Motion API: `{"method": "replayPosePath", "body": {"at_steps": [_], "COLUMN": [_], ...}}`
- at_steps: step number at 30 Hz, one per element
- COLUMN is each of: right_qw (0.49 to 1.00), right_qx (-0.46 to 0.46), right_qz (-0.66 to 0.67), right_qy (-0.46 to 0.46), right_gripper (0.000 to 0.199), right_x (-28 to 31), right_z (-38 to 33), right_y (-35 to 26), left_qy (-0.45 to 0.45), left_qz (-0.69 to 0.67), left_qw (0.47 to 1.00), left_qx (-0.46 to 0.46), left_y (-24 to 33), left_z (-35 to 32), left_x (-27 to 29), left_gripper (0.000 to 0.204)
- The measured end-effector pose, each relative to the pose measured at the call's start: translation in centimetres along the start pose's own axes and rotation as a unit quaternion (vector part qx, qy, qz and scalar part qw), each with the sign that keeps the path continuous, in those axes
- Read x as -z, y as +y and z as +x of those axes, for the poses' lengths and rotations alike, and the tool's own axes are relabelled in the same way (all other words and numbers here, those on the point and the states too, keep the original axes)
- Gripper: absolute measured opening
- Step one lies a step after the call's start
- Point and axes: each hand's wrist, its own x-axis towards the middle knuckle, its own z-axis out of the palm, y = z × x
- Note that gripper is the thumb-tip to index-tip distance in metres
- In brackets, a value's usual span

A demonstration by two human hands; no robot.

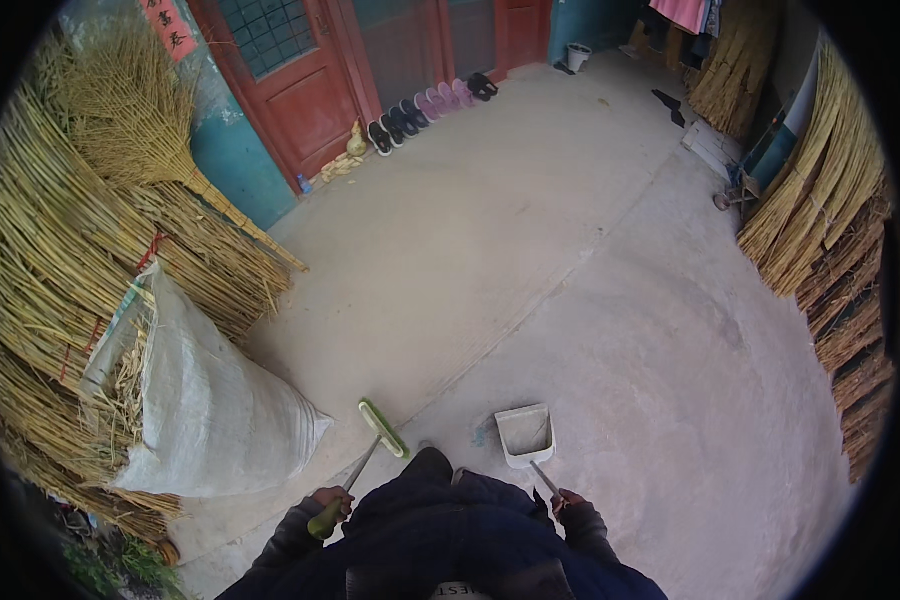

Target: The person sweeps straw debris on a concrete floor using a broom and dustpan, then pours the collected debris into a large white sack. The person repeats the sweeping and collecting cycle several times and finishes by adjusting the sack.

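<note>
My left hand [332, 503] is closed round the pole of a broom [383, 430]. Its narrow green and pale head rests on the concrete just ahead of my feet, and the pole's green grip end sticks out behind my fist. On the other side, my right hand [568, 501] grips the handle of a whitish dustpan [526, 436]. The pan lies at the floor with its opening facing away from me, a short way right of the broom head. Nothing large shows inside the pan.
A big white woven sack [220, 400] of dry stalk scraps stands left, against tall stalk bundles [40, 230] and a twig broom [160, 130]. More bundles [820, 190] line the right. Shoes [420, 108] sit in a row by red doors [300, 110]; a bucket [577, 57] stands far back.
</note>
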Motion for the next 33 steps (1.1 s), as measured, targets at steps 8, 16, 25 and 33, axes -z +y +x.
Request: {"method": "replayPosePath", "body": {"at_steps": [8,16,25,33], "right_qw": [0.999,0.998,0.948,0.839], "right_qx": [0.045,0.004,0.124,0.166], "right_qz": [-0.018,-0.052,-0.255,-0.503], "right_qy": [-0.014,0.026,0.145,0.122], "right_gripper": [0.021,0.025,0.016,0.017], "right_x": [-6.2,-10.6,-25.5,-48.5], "right_z": [-4.1,-4.2,-2.3,-2.1], "right_y": [-4.4,-15.3,-29.5,-35.5], "left_qy": [0.147,0.163,0.088,0.074], "left_qz": [0.126,0.123,-0.087,-0.196], "left_qw": [0.976,0.972,0.984,0.951], "left_qx": [-0.094,-0.112,-0.126,-0.227], "left_y": [13.7,27.0,34.3,35.6], "left_z": [4.7,8.3,11.9,10.8], "left_x": [-12.9,-22.4,-26.6,-27.3], "left_gripper": [0.014,0.01,0.015,0.015]}}
